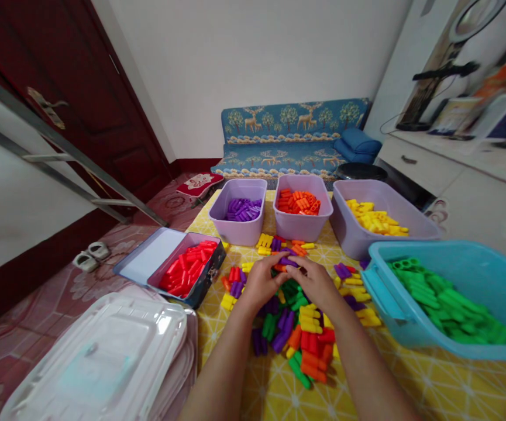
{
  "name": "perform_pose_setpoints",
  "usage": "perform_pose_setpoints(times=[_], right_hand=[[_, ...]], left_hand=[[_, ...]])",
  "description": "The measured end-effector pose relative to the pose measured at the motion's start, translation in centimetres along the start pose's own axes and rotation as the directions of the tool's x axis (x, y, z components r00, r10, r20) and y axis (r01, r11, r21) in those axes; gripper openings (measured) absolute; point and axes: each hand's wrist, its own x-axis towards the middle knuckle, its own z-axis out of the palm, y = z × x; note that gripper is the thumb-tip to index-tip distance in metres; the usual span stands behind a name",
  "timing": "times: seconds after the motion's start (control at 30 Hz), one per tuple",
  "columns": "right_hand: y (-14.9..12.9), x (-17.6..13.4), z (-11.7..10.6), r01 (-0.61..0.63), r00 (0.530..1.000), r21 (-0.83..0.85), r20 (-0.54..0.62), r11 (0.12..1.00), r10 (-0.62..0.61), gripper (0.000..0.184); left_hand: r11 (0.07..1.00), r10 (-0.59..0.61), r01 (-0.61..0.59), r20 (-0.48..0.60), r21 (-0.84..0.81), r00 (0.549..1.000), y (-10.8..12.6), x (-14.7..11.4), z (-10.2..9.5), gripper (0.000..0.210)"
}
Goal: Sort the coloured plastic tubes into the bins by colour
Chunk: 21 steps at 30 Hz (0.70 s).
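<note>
My left hand (265, 278) and my right hand (316, 280) meet over a mixed pile of plastic building blocks. Between my fingertips is a purple building block (288, 261), pinched from both sides and partly covered by the fingers. Under my wrists lie green blocks (294, 292), more purple blocks (283, 330), yellow blocks (309, 318) and orange blocks (314, 362), many joined in small clusters. Some of the pile is hidden by my hands and forearms.
Lilac bins hold purple (244, 209), orange (299, 202) and yellow blocks (375, 219) at the back. A blue tub (382, 292) of green blocks stands right. Left are an open case of red blocks (189, 266) and stacked white lids (103, 356).
</note>
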Motion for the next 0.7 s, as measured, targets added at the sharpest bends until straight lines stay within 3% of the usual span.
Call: perform_pose_setpoints(times=[0.17,0.33,0.53,0.7], right_hand=[[-0.2,-0.1,-0.6,-0.021,0.996,0.066,-0.08,0.998,0.026,0.032],[-0.3,-0.1,-0.5,-0.057,0.983,0.234,-0.159,0.97,0.096,0.025],[-0.6,-0.3,-0.7,-0.054,0.998,0.257,-0.029,0.965,0.063,0.019],[0.6,-0.5,-0.8,-0.09,0.991,0.232,0.122,0.969,0.062,0.031]], left_hand=[[0.997,-0.074,0.073,0.013,0.002,0.997,0.0,-0.1,-0.1,0.047],[1.0,0.003,-0.002,-0.044,0.02,0.999,1.0,0.0,-0.4,0.039],[0.996,-0.08,0.081,-0.018,0.039,0.997,1.3,0.2,-0.9,0.023],[0.972,-0.234,0.228,0.164,0.056,0.958,0.6,-0.4,-2.6,0.015]])
